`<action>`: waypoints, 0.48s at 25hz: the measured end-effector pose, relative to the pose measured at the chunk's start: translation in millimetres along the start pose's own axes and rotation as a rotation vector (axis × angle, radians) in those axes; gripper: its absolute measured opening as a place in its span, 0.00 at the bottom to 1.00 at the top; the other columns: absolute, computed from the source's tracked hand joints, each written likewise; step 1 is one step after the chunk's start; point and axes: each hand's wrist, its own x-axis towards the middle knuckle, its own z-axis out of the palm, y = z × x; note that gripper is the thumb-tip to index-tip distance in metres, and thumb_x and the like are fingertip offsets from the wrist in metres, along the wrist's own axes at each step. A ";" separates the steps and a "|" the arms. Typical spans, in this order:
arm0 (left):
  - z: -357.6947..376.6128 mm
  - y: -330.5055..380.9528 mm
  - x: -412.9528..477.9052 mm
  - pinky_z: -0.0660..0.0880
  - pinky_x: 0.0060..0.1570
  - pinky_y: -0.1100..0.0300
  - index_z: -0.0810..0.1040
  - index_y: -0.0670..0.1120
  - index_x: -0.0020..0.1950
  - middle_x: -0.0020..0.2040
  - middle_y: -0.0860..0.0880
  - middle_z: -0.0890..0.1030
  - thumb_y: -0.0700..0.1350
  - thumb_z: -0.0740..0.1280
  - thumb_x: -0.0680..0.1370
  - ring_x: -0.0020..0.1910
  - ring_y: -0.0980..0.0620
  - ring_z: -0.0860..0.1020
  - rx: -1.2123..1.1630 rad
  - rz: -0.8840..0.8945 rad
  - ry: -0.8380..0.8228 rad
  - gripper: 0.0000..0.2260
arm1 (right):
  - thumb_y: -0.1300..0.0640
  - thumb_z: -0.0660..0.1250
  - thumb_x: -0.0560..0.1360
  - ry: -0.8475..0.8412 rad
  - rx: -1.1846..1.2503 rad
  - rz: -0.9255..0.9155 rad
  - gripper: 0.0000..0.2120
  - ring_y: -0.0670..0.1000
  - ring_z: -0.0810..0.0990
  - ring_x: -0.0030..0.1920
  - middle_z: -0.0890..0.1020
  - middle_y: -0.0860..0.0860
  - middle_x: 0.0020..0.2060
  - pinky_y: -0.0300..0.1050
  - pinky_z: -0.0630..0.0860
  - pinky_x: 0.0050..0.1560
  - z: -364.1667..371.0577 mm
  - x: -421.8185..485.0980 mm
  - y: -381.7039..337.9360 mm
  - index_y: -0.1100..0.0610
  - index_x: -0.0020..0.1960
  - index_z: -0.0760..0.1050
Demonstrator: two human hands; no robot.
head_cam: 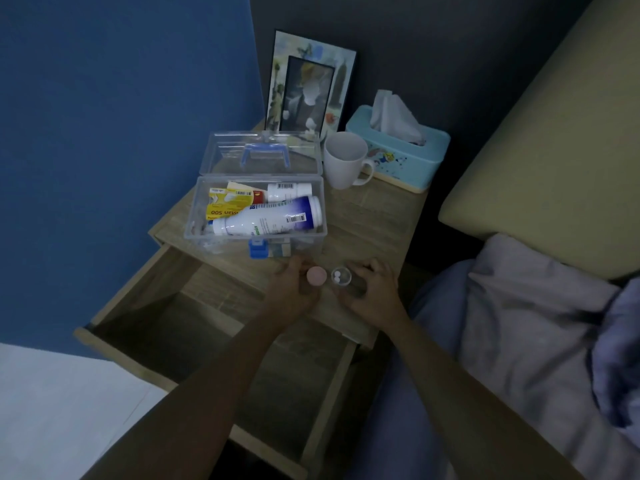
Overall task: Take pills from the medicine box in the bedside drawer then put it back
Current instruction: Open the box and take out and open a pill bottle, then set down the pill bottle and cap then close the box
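A clear plastic medicine box (199,216) stands open on the bedside table, lid tipped back, with a large white and blue bottle (266,216), a smaller white bottle and yellow packets inside. In front of it my left hand (294,289) holds a small bottle with a pink cap (316,275). Just to the right, my right hand (372,289) grips a small clear cup (341,277) with two white pills in it. The bedside drawer (180,327) below is pulled open and looks dark inside.
A white mug (343,161), a light blue tissue box (398,150) and a picture frame (308,84) stand at the back of the table. A blue wall is on the left. A bed with a headboard and pillows is on the right.
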 end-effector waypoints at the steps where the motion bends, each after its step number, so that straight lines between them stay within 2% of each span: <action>1: -0.2 -0.9 -0.7 0.70 0.50 0.59 0.73 0.43 0.59 0.57 0.44 0.79 0.40 0.71 0.71 0.54 0.49 0.76 0.015 0.000 -0.001 0.18 | 0.43 0.73 0.66 -0.007 0.013 -0.001 0.27 0.53 0.72 0.56 0.76 0.52 0.53 0.46 0.65 0.60 -1.3 0.0 0.7 0.51 0.62 0.75; 4: -1.3 -1.8 -1.0 0.72 0.56 0.54 0.74 0.41 0.60 0.59 0.42 0.77 0.40 0.72 0.71 0.58 0.45 0.74 0.091 0.048 -0.019 0.19 | 0.46 0.73 0.66 0.000 0.043 -0.012 0.22 0.52 0.73 0.55 0.77 0.52 0.52 0.50 0.68 0.60 -3.2 -1.8 0.9 0.52 0.58 0.77; 7: -1.6 0.8 0.5 0.71 0.58 0.53 0.76 0.40 0.59 0.59 0.40 0.76 0.41 0.72 0.71 0.57 0.44 0.75 0.145 0.091 -0.027 0.18 | 0.47 0.74 0.67 0.026 0.057 -0.018 0.20 0.52 0.74 0.54 0.77 0.52 0.51 0.45 0.67 0.57 -3.6 -4.0 -0.8 0.53 0.55 0.78; 10: -2.0 3.4 1.2 0.71 0.59 0.52 0.77 0.40 0.58 0.58 0.40 0.77 0.42 0.72 0.72 0.57 0.44 0.75 0.152 0.092 -0.053 0.16 | 0.47 0.74 0.66 0.028 0.063 -0.015 0.20 0.52 0.74 0.54 0.77 0.53 0.51 0.44 0.66 0.57 -4.0 -4.2 -1.9 0.54 0.55 0.78; 12: -3.5 2.0 0.3 0.70 0.58 0.55 0.75 0.40 0.60 0.59 0.40 0.76 0.43 0.72 0.71 0.59 0.44 0.74 0.149 0.094 -0.062 0.19 | 0.48 0.74 0.66 -0.024 0.067 -0.004 0.23 0.52 0.73 0.56 0.76 0.53 0.54 0.45 0.66 0.60 -6.6 -4.8 -1.6 0.53 0.58 0.76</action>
